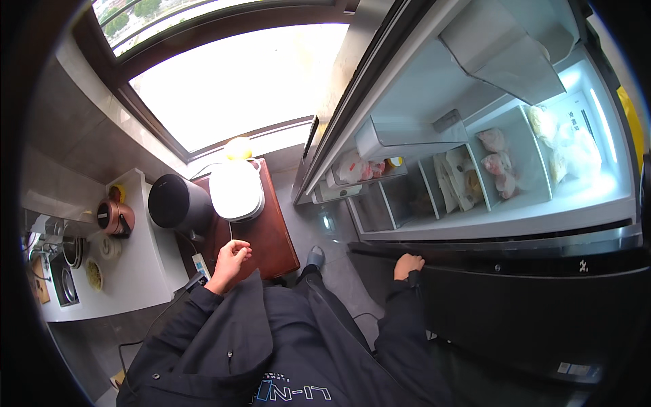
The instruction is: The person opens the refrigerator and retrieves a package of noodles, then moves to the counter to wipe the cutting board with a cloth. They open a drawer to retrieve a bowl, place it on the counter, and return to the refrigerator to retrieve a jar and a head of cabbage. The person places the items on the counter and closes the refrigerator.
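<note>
My left hand (231, 262) hovers over the near side of a brown table (272, 244), its fingers loosely bent and nothing visible in them. Just beyond it, a white rice cooker (236, 191) stands on that table. On the right, my right hand (408, 265) has its fingers over the edge of a black refrigerator door (488, 305). Another refrigerator door (351, 107) stands wide open, with clear bins (412, 135) along its inner side. Bagged food (498, 163) sits on the shelves of the lit compartment (564, 198).
Left of the rice cooker is a dark cylindrical appliance (178, 203). A white counter (147, 264) holds a pink pot (116, 217) and a bowl of food (94, 274). A power strip (201, 267) with cords lies near my left wrist. My slippered foot (316, 258) rests on grey floor tiles (335, 285).
</note>
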